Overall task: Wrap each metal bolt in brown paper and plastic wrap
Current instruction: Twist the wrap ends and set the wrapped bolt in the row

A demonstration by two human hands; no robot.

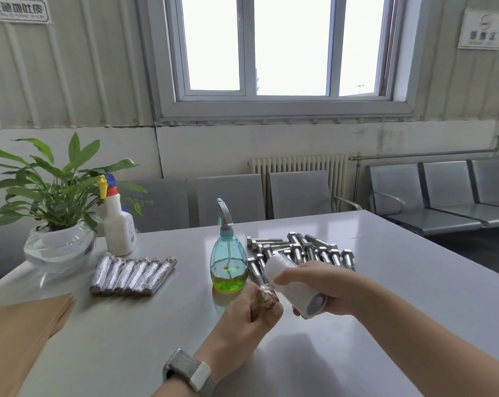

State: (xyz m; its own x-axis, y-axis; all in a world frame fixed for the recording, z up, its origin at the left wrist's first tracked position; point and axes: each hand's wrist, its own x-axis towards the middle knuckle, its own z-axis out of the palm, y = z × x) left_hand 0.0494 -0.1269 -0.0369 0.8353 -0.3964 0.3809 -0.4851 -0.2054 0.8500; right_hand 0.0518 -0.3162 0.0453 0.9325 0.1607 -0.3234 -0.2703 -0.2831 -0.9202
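Head camera, looking down at a glossy white table point(357, 282): a person's left hand point(242, 319), with a woven grey watch strap point(189, 369) on its wrist, curls its fingers round a paper-wrapped bolt point(266, 299), whose crinkled brown end pokes out above the fist. The right hand point(314, 285) clamps a white cylindrical roll of plastic wrap point(292, 285), held tilted and touching the wrapped end. Just behind the hands lies a heap of bare hex-head steel bolts point(299, 252), shiny and threaded. Beside them stands a translucent teal spray bottle point(228, 259) with yellow-green liquid at the bottom. To the left, six finished bundles point(132, 275), glinting under film, lie side by side. Flat brown paper sheets point(22, 330) sit at the near left edge, and a leafy plant in a glass bowl point(59, 247) stands beside a white trigger bottle point(118, 224).
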